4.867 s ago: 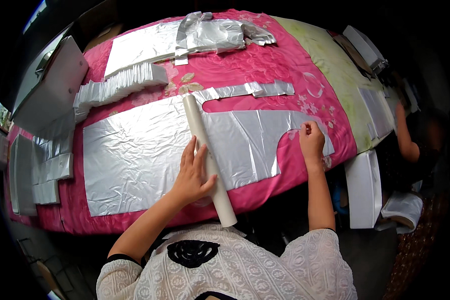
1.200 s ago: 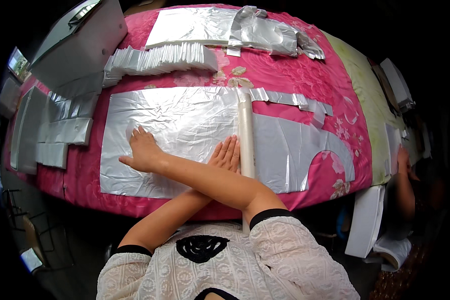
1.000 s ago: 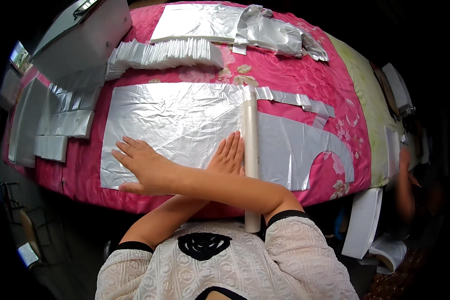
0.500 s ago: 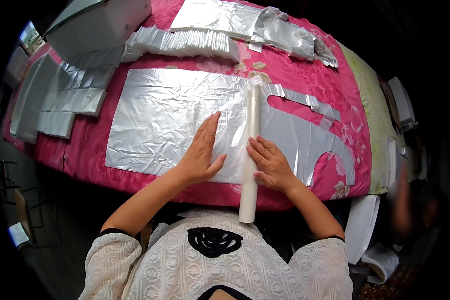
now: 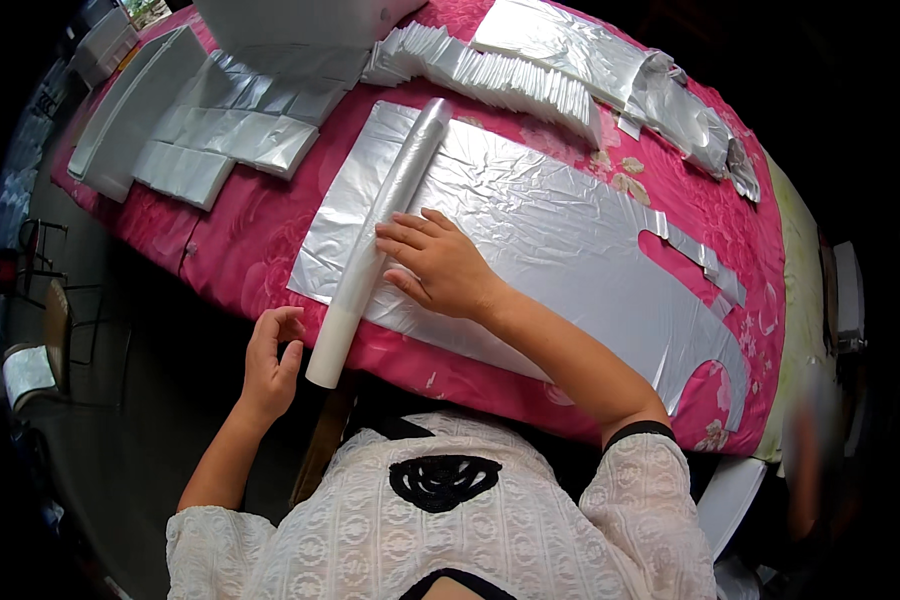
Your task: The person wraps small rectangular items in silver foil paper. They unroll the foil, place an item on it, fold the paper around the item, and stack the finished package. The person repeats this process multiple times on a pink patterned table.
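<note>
A silvery plastic sheet (image 5: 570, 250) in the shape of an apron lies spread on the table, creased at its left and with rounded cut-outs and straps at its right. Across its left part rests a long pale roll (image 5: 406, 178), whose near end juts past the table edge. My right hand (image 5: 435, 262) lies flat on the sheet, its fingertips at the roll's right side. Off the table edge, just left of the roll's near end, my left hand (image 5: 270, 365) is held with loosely bent fingers apart and nothing in them.
A row of folded white packets (image 5: 500, 80) runs along the far side, beside more silvery sheets (image 5: 570, 45). Flat packets (image 5: 210, 135) and a white tray (image 5: 130, 120) sit at the left, a white box (image 5: 290, 20) behind. A chair (image 5: 55, 330) stands at the lower left.
The roll has travelled left across the sheet, and my right hand has followed it. My left hand has come off the sheet to beyond the table edge. The view has turned.
</note>
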A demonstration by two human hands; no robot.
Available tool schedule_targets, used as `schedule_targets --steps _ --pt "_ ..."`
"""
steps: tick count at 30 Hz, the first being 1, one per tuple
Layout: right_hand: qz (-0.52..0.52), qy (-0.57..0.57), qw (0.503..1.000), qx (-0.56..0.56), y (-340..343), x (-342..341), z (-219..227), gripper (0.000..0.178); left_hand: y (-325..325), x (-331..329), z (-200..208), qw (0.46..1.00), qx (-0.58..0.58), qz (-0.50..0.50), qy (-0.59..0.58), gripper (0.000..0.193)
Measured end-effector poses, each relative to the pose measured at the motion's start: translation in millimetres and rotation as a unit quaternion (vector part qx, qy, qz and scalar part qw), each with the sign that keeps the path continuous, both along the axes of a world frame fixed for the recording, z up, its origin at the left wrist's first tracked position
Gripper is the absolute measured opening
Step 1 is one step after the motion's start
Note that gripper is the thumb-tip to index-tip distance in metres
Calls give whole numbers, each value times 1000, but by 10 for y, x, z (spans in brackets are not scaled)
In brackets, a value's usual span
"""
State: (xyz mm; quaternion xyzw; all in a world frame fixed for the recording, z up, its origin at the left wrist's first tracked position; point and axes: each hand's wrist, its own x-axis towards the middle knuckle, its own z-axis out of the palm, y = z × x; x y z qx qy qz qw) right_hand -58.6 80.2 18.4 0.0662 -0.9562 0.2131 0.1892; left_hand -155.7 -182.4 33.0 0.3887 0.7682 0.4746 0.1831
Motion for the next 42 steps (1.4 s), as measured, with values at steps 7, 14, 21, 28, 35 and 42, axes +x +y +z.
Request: schedule_targets --steps 7,14,21,28,35,42 --pt "-36 9 999 -11 -467 -795 -192 47 178 8 -98 973 -155 59 158 48" --pt "-270 96 914 -288 -590 -658 -221 81 137 106 -78 918 -33 -44 -394 55" --pt "-21 106 516 -850 -134 -10 532 55 490 348 32 644 52 -322 -692 80" --pt "-205 113 622 -747 -96 417 304 54 1007 669 -7 885 -36 -152 -439 44" --pt "-243 152 502 -816 418 829 22 51 841 678 -37 798 -178 -245 -522 72" --pt "-407 112 698 -579 1253 1468 -26 28 436 630 -220 743 -228 -275 -566 72"
